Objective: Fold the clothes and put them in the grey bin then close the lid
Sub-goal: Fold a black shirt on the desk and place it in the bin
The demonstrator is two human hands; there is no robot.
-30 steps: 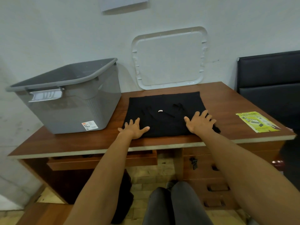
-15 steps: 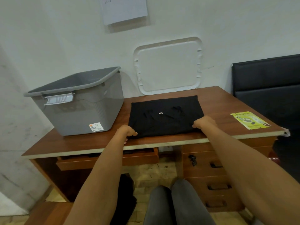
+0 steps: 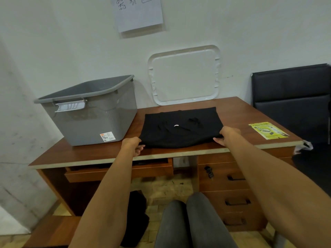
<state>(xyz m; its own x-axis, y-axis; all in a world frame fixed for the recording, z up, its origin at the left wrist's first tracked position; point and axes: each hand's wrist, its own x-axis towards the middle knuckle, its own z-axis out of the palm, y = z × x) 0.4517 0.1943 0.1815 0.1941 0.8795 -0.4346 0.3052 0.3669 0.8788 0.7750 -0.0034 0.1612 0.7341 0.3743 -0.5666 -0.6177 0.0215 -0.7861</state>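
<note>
Garment (image 3: 180, 130) black, folded, flat on tabletop (image 3: 86, 154) | our left hand (image 3: 134, 145) and right hand (image 3: 227, 135) grip its near corners, fingers curled | grey bin (image 3: 93, 119) open beside

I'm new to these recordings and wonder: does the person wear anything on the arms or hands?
No. The left arm and right arm are bare to the frame's edge: no sleeves, gloves, watch or bracelet. No rings show on the left hand or right hand.

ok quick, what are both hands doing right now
Left hand: grips the near left corner of the folded black cloth garment.
Right hand: grips its near right corner.
</note>
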